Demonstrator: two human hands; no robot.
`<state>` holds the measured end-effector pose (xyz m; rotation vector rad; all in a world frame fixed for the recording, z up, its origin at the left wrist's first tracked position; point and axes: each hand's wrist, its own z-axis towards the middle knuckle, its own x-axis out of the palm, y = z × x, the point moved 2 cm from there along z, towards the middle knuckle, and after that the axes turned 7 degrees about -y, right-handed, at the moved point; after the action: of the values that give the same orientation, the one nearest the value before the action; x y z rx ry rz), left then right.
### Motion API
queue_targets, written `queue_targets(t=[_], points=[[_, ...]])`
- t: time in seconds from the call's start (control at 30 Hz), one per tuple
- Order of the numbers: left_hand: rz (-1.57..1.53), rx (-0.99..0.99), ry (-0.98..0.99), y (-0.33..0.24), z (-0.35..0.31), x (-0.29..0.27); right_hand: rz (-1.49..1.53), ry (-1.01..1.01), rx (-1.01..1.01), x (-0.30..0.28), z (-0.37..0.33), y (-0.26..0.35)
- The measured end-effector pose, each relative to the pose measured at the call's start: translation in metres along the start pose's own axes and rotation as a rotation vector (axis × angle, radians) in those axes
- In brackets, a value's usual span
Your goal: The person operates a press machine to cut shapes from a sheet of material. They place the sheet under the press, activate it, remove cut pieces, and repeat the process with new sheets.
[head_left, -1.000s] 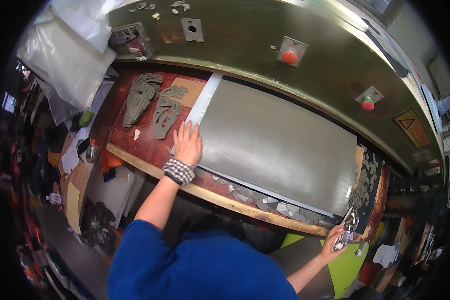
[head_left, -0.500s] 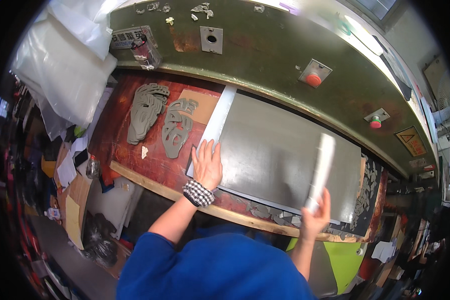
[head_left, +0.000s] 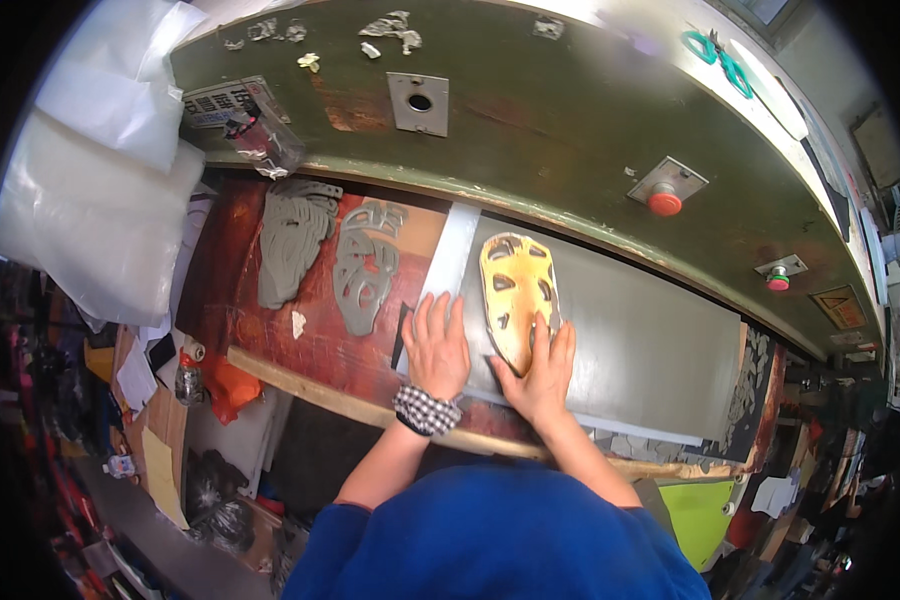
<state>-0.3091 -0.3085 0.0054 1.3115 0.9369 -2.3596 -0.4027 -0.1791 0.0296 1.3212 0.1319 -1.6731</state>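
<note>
A yellow cutting die [head_left: 519, 290], sole-shaped with several openings, lies flat on a grey sheet [head_left: 650, 335]. My right hand [head_left: 542, 380] holds its narrow near end, thumb at the left side and fingers at the right. Fingers stretched out, my left hand [head_left: 437, 350] lies flat at the sheet's left edge, beside a whitish strip [head_left: 456, 245]. It grips nothing. Farther left on the red board [head_left: 315, 350], a stack of grey cut-out pieces [head_left: 295, 245] sits next to several loose grey cut-outs [head_left: 363, 280].
A green machine beam [head_left: 540, 130] spans the far side, carrying a red push button [head_left: 664, 200]. Green-handled scissors [head_left: 720, 65] rest on top of it. Clear plastic sheeting [head_left: 100, 210] hangs at the left. Grey scraps [head_left: 745, 390] lie at the right. A wooden rail [head_left: 320, 395] edges the near side.
My right hand has moved left from the sheet's right part, and the die it held on edge now lies flat. My left hand stays at the sheet's left edge. The view has shifted slightly.
</note>
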Motion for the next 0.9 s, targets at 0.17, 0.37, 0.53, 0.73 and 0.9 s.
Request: queue_targets(t=[0.17,0.37,0.53,0.73,0.9], points=[[-0.187,0.063,-0.226,0.002,0.061,0.024,0.355,-0.083,0.282,-0.016,0.050,-0.081],[-0.195,0.019,-0.298,-0.005,0.078,0.022,0.037,-0.889,0.528,-0.159,0.127,-0.223],[-0.312,0.175,-0.197,-0.015,0.078,0.052,-0.125,-0.847,0.361,-0.159,0.166,-0.254],[-0.228,0.110,-0.104,-0.010,0.107,0.076,-0.089,-0.784,0.350,-0.153,0.152,-0.260],[-0.227,0.125,-0.142,-0.014,0.100,0.064,0.166,-0.664,0.416,-0.117,0.082,-0.226]])
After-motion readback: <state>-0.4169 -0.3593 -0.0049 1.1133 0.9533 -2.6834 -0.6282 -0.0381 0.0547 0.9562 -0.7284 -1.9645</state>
